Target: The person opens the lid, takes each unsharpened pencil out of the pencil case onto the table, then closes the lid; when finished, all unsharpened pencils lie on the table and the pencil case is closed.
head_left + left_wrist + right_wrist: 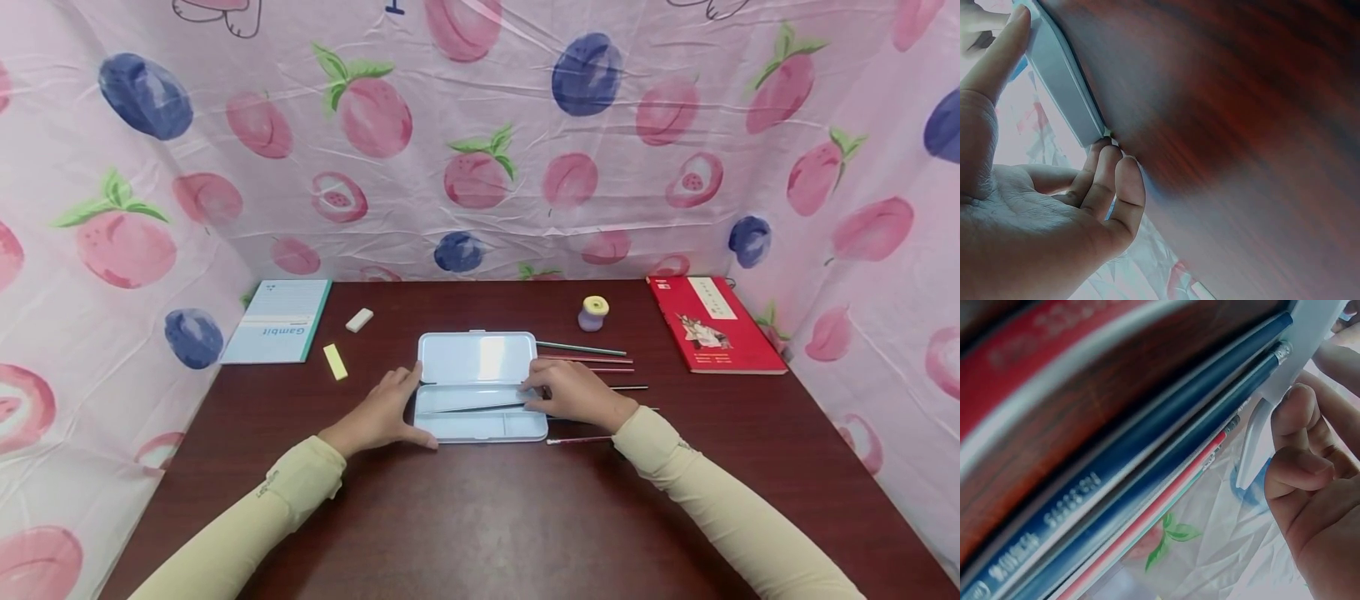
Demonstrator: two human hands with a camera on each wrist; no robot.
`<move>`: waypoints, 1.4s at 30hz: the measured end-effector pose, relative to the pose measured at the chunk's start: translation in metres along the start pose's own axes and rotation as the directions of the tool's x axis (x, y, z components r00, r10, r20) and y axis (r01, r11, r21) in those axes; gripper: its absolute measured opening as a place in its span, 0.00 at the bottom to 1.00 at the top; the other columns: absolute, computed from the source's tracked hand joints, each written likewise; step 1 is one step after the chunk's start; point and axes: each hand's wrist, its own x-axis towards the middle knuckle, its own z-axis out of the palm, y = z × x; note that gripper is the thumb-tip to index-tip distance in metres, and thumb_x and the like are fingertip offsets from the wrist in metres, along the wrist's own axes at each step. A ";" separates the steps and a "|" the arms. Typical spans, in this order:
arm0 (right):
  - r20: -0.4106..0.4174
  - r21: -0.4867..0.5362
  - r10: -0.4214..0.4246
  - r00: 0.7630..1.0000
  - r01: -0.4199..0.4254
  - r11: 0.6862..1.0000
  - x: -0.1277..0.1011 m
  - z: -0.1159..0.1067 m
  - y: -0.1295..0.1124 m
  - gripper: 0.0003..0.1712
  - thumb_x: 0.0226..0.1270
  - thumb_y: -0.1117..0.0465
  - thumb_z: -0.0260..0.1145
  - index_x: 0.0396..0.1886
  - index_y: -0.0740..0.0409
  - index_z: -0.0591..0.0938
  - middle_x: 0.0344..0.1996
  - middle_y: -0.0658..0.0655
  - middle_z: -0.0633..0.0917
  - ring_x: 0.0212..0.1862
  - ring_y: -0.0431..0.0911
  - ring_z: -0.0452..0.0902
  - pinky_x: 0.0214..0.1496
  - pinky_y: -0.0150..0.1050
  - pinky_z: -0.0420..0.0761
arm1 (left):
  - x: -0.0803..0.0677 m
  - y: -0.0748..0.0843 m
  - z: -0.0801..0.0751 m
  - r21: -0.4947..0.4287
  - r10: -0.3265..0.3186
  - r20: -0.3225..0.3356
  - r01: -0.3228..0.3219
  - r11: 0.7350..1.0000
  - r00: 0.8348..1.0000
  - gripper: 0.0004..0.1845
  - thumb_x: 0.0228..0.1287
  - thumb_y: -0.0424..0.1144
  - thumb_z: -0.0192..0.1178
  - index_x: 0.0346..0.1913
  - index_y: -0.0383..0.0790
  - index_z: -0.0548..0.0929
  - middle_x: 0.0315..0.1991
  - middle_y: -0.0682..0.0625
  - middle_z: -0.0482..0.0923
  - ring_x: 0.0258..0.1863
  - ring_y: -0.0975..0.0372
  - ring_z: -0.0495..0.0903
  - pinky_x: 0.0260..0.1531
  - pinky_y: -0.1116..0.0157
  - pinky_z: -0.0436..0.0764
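Note:
A pale blue pencil case (459, 427) lies with its lid (453, 354) folded back, away from the person. My left hand (382, 412) holds the left end of the case, thumb along the near side and fingers at the left edge. The left wrist view shows that thumb (1007, 53) on the case's wall (1063, 81). Inside the long compartment a thin dark pencil (480, 408) lies slightly slanted. My right hand (573, 392) pinches its right end, with fingers bent over the case. In the right wrist view, the hand (1322, 506) hides the pinched end.
Several pencils (592, 360) lie right of the case, partly under the right forearm. A yellow-and-purple container (593, 313) stands behind them, near a red book (716, 325). At left are a notebook (277, 321), a white eraser (359, 320) and a yellow block (335, 362).

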 end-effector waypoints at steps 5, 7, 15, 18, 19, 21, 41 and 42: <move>0.015 -0.008 0.013 1.000 -0.013 1.000 0.000 0.001 0.000 0.14 0.60 0.57 0.84 0.45 0.53 0.95 0.29 0.47 0.80 0.30 0.33 0.69 0.30 0.28 0.69 | 0.000 0.000 0.000 0.006 0.005 -0.006 -0.005 1.000 1.000 0.74 0.45 0.61 0.85 0.86 0.33 0.50 0.74 0.35 0.67 0.69 0.46 0.68 0.71 0.44 0.76; 0.018 -0.009 0.020 1.000 -0.020 1.000 0.001 0.001 -0.001 0.14 0.60 0.58 0.84 0.46 0.53 0.95 0.29 0.47 0.79 0.29 0.34 0.69 0.29 0.28 0.69 | 0.000 0.000 0.000 0.006 0.003 -0.006 -0.003 1.000 1.000 0.74 0.45 0.62 0.85 0.86 0.33 0.49 0.74 0.35 0.67 0.70 0.46 0.68 0.71 0.44 0.76; 0.028 -0.023 0.039 0.999 -0.039 0.999 0.002 0.001 -0.005 0.12 0.59 0.58 0.84 0.43 0.54 0.95 0.30 0.47 0.81 0.28 0.34 0.69 0.30 0.28 0.71 | 0.000 0.000 0.000 0.002 0.006 -0.008 -0.006 1.000 1.000 0.74 0.45 0.61 0.85 0.86 0.33 0.50 0.74 0.35 0.67 0.70 0.46 0.68 0.72 0.44 0.75; 0.022 -0.031 0.040 0.999 -0.039 0.999 0.002 0.001 -0.005 0.10 0.59 0.58 0.84 0.41 0.53 0.96 0.31 0.47 0.82 0.28 0.33 0.70 0.31 0.28 0.73 | 0.000 0.001 -0.001 0.000 0.004 -0.008 -0.004 1.000 1.000 0.74 0.45 0.61 0.86 0.86 0.33 0.50 0.74 0.35 0.67 0.69 0.46 0.68 0.71 0.44 0.75; 0.019 -0.032 0.038 0.999 -0.038 0.999 0.002 0.002 -0.005 0.10 0.59 0.59 0.84 0.40 0.53 0.96 0.31 0.47 0.82 0.28 0.33 0.70 0.31 0.28 0.73 | 0.000 0.001 -0.001 0.000 0.004 -0.008 -0.004 1.000 1.000 0.74 0.45 0.61 0.86 0.86 0.33 0.50 0.74 0.35 0.67 0.69 0.46 0.68 0.71 0.44 0.75; 0.017 -0.036 0.038 0.999 -0.038 0.999 0.002 0.003 -0.005 0.08 0.60 0.59 0.83 0.39 0.52 0.96 0.30 0.47 0.82 0.28 0.32 0.71 0.31 0.28 0.74 | 0.000 0.001 -0.001 0.000 0.002 -0.007 -0.002 1.000 1.000 0.74 0.45 0.61 0.85 0.86 0.33 0.50 0.74 0.35 0.67 0.69 0.46 0.68 0.71 0.45 0.75; -0.004 -0.113 0.028 1.000 -0.028 0.993 0.001 0.005 -0.013 0.03 0.63 0.62 0.80 0.35 0.51 0.94 0.30 0.47 0.83 0.29 0.35 0.75 0.34 0.30 0.79 | 0.001 0.000 0.001 0.003 -0.007 -0.005 0.007 1.000 1.000 0.75 0.45 0.61 0.86 0.86 0.34 0.49 0.75 0.35 0.67 0.70 0.46 0.68 0.72 0.45 0.75; -0.005 -0.115 0.027 1.000 -0.027 0.993 0.001 0.005 -0.013 0.03 0.63 0.62 0.80 0.36 0.51 0.94 0.30 0.47 0.83 0.28 0.34 0.75 0.33 0.30 0.79 | 0.001 0.000 0.001 0.004 -0.006 -0.005 0.006 1.000 1.000 0.75 0.45 0.61 0.86 0.86 0.34 0.49 0.75 0.35 0.67 0.70 0.47 0.68 0.72 0.45 0.75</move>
